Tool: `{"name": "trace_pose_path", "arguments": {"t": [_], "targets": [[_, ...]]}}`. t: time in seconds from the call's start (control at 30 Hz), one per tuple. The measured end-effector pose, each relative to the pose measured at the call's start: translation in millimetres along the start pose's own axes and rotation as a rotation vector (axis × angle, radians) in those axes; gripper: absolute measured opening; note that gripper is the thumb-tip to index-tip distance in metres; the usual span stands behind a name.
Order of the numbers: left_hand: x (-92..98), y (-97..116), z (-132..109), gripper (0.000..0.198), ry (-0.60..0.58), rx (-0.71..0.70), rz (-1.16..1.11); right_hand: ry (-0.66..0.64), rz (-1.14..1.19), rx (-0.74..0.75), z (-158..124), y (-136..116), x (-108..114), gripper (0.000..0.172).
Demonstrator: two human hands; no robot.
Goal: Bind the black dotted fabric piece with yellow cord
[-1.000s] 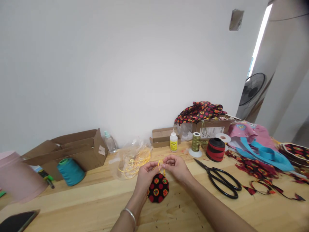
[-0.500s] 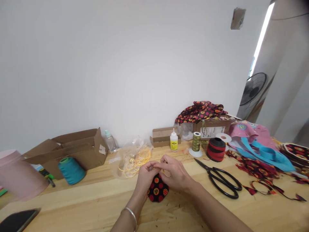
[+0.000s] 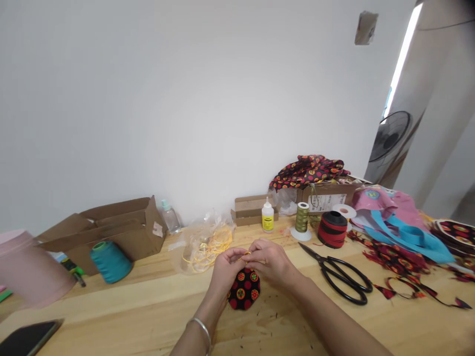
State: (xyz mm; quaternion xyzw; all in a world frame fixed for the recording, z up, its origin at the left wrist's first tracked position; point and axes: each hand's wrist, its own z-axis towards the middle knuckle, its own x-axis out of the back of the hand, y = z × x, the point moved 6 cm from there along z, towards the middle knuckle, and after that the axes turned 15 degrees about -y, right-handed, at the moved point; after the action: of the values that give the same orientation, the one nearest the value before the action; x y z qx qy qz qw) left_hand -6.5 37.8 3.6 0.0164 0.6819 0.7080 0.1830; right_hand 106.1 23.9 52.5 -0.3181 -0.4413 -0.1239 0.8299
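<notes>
A small black fabric pouch (image 3: 243,291) with red dots and yellow-red flower prints hangs or rests just below my hands, over the wooden table. A thin yellow cord (image 3: 247,253) shows as a small loop at its top. My left hand (image 3: 228,269) is closed, its thumb and forefinger pinching at the pouch's top edge beside the cord. The fingers of my right hand (image 3: 269,259) are pinched on the yellow cord from the other side. The fingertips of both hands nearly meet, and part of the pouch's top is hidden behind them.
Black-handled scissors (image 3: 337,274) lie to the right, near a red-black thread spool (image 3: 332,230) and an olive spool (image 3: 302,217). A glue bottle (image 3: 267,216) stands behind my hands. Left are a plastic bag of yellow cord (image 3: 208,242), a teal thread cone (image 3: 110,262) and a phone (image 3: 27,338).
My right-hand fingers have shifted slightly right, away from the left fingertips. The yellow cord loop and more of the pouch's top now show between the hands.
</notes>
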Motion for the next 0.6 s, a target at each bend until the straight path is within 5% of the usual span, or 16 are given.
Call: {"name": "trace_pose_path", "arguments": {"t": [0.6], "targets": [[1.5, 3, 1, 0.020, 0.000, -0.019, 0.004, 0.123, 0.203, 0.006, 2, 11, 1, 0.010]]}}
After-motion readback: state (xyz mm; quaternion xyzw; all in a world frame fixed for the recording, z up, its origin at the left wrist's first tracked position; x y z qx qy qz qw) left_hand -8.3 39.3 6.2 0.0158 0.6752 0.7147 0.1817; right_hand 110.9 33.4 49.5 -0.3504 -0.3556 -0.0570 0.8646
